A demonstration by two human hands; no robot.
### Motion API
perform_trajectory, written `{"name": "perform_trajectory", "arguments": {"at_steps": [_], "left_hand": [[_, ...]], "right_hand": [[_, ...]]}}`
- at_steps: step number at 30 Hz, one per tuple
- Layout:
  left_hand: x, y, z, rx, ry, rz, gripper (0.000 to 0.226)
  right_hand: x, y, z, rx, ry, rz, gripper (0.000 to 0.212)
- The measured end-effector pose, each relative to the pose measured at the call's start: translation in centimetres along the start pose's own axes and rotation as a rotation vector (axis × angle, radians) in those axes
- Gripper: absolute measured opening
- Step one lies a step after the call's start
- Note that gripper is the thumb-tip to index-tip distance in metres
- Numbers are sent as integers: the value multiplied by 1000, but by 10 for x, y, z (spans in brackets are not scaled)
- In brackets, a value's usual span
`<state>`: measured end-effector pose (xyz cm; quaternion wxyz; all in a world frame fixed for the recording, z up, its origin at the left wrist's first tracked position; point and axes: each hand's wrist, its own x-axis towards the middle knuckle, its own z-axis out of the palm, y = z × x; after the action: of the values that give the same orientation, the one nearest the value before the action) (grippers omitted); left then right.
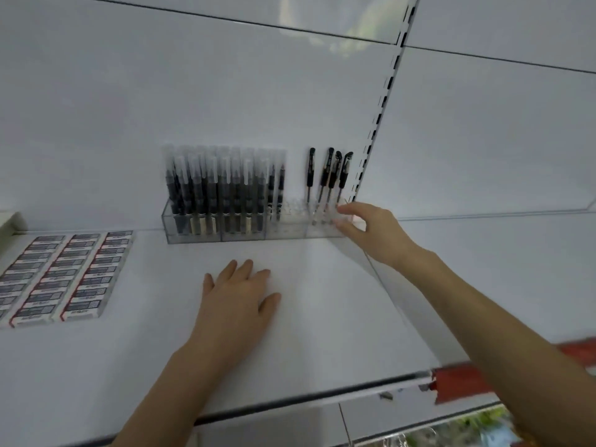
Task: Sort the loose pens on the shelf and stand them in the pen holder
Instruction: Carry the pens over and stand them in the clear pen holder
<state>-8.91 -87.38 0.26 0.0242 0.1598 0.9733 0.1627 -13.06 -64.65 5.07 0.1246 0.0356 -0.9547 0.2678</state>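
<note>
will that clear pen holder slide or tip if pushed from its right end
Probably slides: the pen holder is long, low and flat on the smooth shelf. Its left is packed with capped pens, so a push by the right hand at the sparse end may swing it. The four black pens lean loosely and may rattle.

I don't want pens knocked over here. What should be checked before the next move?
1. Loose pens lying on the shelf: none in view, ok.
2. Black-capped pens: four stand in the right end of the pen holder, some leaning slightly, ok.
3. Clear-capped pens: packed upright in the holder's left compartments, ok.
4. Left hand: flat on the shelf, holding nothing, ok.
5. Right hand: fingers at the holder's right end, by the black-capped pens. Whether it grips anything: cannot tell.
</note>
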Motion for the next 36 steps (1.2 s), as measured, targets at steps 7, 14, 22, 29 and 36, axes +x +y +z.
{"name": "perform_trajectory", "arguments": {"at_steps": [7,14,22,29,36], "left_hand": [[-5,59,6,107,-94,233,72],[-19,175,36,93,-154,482,60],[-40,353,96,65,-68,652,63],[-34,477,133,106,-89,779,49],[12,571,174,70,-95,817,48]], "right_hand": [[-99,91,-72,-215,10,394,48],[-201,165,-157,-257,138,606,45],[-320,267,-264,-303,243,688,47],[-373,344,-319,-293,313,751,46],[-375,435,-363,-297,340,779,46]]}}
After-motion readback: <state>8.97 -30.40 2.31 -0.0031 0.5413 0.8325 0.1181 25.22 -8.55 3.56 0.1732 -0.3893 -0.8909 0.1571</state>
